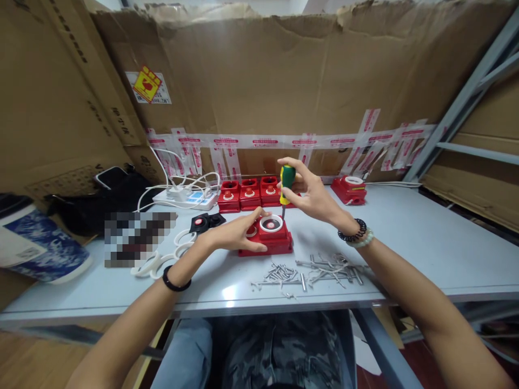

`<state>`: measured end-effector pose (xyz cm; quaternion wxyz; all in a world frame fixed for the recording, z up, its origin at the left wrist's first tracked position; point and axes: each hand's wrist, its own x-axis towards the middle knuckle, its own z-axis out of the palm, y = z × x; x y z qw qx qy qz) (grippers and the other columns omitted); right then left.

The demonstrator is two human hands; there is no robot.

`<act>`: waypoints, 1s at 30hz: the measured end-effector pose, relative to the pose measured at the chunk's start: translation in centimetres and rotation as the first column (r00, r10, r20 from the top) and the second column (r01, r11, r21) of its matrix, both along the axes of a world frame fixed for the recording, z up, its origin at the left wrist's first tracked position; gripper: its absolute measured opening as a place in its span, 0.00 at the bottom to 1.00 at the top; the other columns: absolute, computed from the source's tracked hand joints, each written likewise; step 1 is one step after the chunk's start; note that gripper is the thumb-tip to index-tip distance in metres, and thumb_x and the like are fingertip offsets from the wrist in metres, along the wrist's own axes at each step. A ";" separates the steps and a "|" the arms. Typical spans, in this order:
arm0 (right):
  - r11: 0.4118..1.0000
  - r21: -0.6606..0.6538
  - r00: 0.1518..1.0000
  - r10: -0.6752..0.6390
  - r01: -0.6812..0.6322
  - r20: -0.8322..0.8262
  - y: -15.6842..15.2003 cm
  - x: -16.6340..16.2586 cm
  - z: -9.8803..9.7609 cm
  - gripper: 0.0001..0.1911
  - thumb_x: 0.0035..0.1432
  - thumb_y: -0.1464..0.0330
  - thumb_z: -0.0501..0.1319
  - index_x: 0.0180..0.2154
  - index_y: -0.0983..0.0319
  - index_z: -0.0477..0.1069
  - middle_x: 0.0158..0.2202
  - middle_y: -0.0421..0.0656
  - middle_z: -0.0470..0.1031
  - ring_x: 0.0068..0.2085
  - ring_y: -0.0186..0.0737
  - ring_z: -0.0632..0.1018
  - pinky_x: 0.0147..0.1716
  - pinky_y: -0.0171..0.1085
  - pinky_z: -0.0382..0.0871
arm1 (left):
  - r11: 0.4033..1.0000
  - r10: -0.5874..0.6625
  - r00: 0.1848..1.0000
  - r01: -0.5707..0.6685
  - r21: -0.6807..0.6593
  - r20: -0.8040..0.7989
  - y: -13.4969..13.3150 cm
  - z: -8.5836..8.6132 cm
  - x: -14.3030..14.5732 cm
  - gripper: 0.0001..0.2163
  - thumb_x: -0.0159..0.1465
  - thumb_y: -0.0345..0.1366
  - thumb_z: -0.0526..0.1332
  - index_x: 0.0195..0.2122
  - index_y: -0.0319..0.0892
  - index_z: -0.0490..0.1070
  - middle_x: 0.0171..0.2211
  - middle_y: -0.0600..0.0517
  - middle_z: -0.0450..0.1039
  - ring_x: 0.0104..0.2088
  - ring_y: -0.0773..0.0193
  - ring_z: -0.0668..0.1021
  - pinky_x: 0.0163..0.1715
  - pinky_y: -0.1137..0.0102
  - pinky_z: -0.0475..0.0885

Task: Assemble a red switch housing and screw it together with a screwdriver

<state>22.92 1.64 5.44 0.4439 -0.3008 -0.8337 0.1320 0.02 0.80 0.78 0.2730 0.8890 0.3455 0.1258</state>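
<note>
The screwdriver (287, 181) is gripped upright by the right hand (312, 197), its tip set down at the far right corner of the red unit (273, 237). That unit is clamped to the table (425, 243) by the left hand (237, 235), with the fingers closed over its left side. The shaft is best kept vertical and the unit pinned firmly, so that slipping is avoided. Screws (308, 270) are heaped just under the right wrist, and spare units (247, 194) are lined up beyond the hands.
</note>
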 end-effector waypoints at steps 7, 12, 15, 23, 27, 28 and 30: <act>0.940 0.157 0.951 -0.309 0.304 0.007 0.4 -0.7 -0.6 0.22 0.57 0.65 0.60 0.53 0.58 0.61 0.33 0.39 0.72 0.29 0.35 0.71 0.32 0.37 0.66 | 1.000 -0.004 0.999 0.005 -0.024 0.043 0.0 -0.1 0.0 0.34 0.55 0.48 0.66 0.58 0.45 0.52 0.66 0.41 0.54 0.64 0.50 0.61 0.61 0.57 0.60; 0.997 -0.062 0.996 0.051 -0.056 -0.070 0.5 0.1 0.2 0.24 0.58 0.71 0.53 0.57 0.55 0.56 0.39 0.41 0.71 0.38 0.36 0.74 0.39 0.39 0.71 | 1.000 -0.001 0.999 0.002 -0.016 0.040 0.0 -0.1 0.0 0.33 0.55 0.48 0.67 0.56 0.46 0.53 0.66 0.41 0.55 0.64 0.51 0.61 0.62 0.59 0.60; 0.993 -0.085 0.994 0.078 -0.085 -0.080 0.4 0.0 0.3 0.23 0.58 0.69 0.56 0.56 0.56 0.58 0.36 0.39 0.70 0.34 0.35 0.74 0.35 0.37 0.71 | 1.000 0.000 0.998 0.001 -0.015 0.056 0.0 -0.2 -0.1 0.33 0.55 0.48 0.67 0.57 0.46 0.53 0.66 0.42 0.55 0.64 0.52 0.62 0.61 0.59 0.60; 0.965 0.116 0.971 -0.230 0.236 -0.064 0.5 -0.7 -0.4 0.21 0.58 0.61 0.60 0.52 0.58 0.63 0.34 0.39 0.70 0.30 0.35 0.69 0.34 0.39 0.68 | 1.000 -0.001 0.999 0.002 -0.019 0.046 0.0 -0.3 -0.1 0.33 0.55 0.48 0.67 0.56 0.45 0.52 0.66 0.40 0.54 0.65 0.53 0.61 0.61 0.60 0.61; 1.000 0.002 0.996 0.021 -0.021 -0.085 0.4 0.0 0.3 0.19 0.61 0.65 0.56 0.54 0.56 0.62 0.45 0.42 0.70 0.40 0.37 0.73 0.40 0.40 0.71 | 1.000 0.000 0.999 0.000 -0.007 0.042 0.0 -0.2 -0.1 0.34 0.55 0.48 0.67 0.57 0.45 0.52 0.65 0.40 0.55 0.64 0.52 0.62 0.61 0.60 0.60; 0.998 -0.030 0.994 0.055 -0.058 -0.092 0.5 0.1 0.3 0.20 0.61 0.65 0.56 0.55 0.56 0.62 0.43 0.42 0.71 0.39 0.37 0.74 0.39 0.40 0.72 | 1.000 0.000 0.999 0.001 -0.005 0.041 0.0 -0.2 -0.1 0.35 0.55 0.48 0.67 0.58 0.45 0.51 0.66 0.40 0.54 0.64 0.52 0.62 0.61 0.59 0.60; 1.000 -0.019 0.996 0.002 -0.004 -0.092 0.7 -0.1 0.1 0.23 0.60 0.64 0.57 0.57 0.56 0.61 0.36 0.40 0.70 0.33 0.35 0.73 0.34 0.38 0.72 | 1.000 -0.006 0.999 0.006 -0.004 0.035 0.0 -0.2 -0.1 0.35 0.56 0.48 0.67 0.58 0.45 0.50 0.66 0.41 0.54 0.65 0.53 0.61 0.61 0.60 0.60</act>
